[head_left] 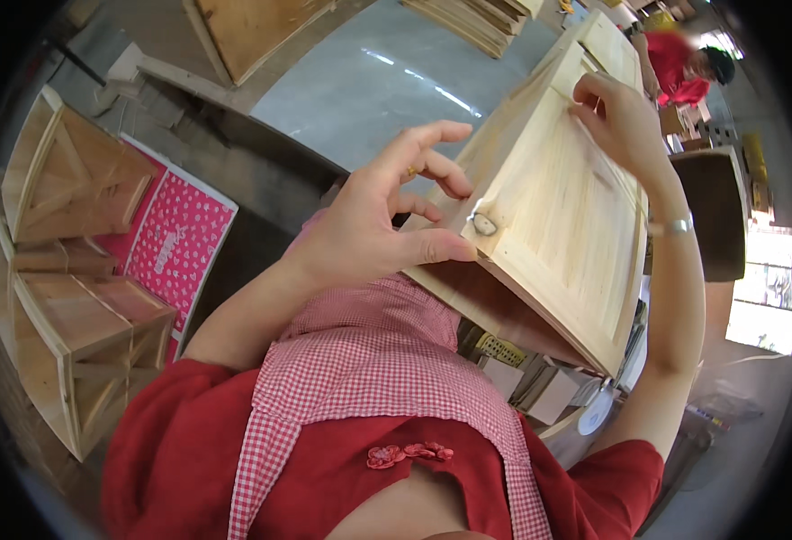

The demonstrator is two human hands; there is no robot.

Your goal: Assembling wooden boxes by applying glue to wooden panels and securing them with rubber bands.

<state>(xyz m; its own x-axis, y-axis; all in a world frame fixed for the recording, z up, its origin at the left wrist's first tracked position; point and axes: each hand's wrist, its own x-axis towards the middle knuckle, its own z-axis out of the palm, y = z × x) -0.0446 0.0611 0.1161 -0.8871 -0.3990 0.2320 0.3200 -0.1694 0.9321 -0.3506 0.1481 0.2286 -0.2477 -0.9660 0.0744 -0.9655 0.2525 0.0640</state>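
Note:
A pale wooden door-like panel (pixel 576 207) with a recessed centre lies tilted before me, a dark knot near its left corner. It seems to rest on other wooden boards (pixel 477 301). My left hand (pixel 382 207) is at that corner, fingers spread, the thumb along the corner edge; I cannot tell how firmly it touches. On the far part of the panel, my right hand (pixel 619 121) has its fingers curled, with thumb and index close together. Whether something small is between them is hidden. A thin line, perhaps a cord or a gap, crosses the wood near this hand.
Wooden crates (pixel 99 333) stand at the left beside a pink patterned sheet (pixel 180 234). A grey work table (pixel 351 99) stretches behind the panel, with stacked boards (pixel 477 22) at its far side. Another person in red (pixel 675 67) is at the far right.

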